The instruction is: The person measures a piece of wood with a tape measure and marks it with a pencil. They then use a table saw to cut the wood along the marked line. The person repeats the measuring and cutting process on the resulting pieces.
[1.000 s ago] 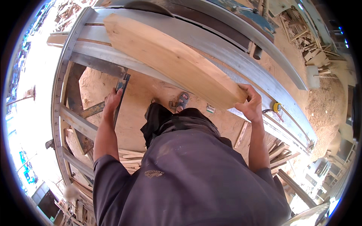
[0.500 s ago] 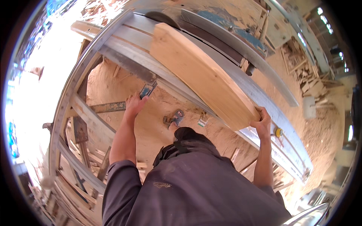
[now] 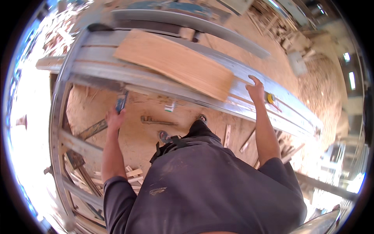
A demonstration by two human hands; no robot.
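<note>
A thick wooden plank (image 3: 175, 64) lies flat, slanting across the long metal machine table (image 3: 280, 91). Just past the plank's right end, my right hand (image 3: 255, 90) hovers over the table, thumb and forefinger spread, holding nothing. Down at the table's near left side, my left hand (image 3: 115, 120) is around the lower end of a blue metal bracket (image 3: 121, 101); its fingertips are partly hidden. To the right of my right hand, a small yellow and black object (image 3: 270, 97) with a thin reddish part rests on the table.
A long metal fence (image 3: 187, 25) runs along the far side, with a wood block (image 3: 187, 33) beside it. A dark curved part (image 3: 99, 27) sits at the table's far left. Metal frame bars (image 3: 82, 144) stand left. Offcuts (image 3: 286, 39) and sawdust cover the floor beyond.
My right hand has let go of the plank's end and opened beside it. The plank now lies flat on the table. My view has turned and shifted; my left hand stays by the blue bracket.
</note>
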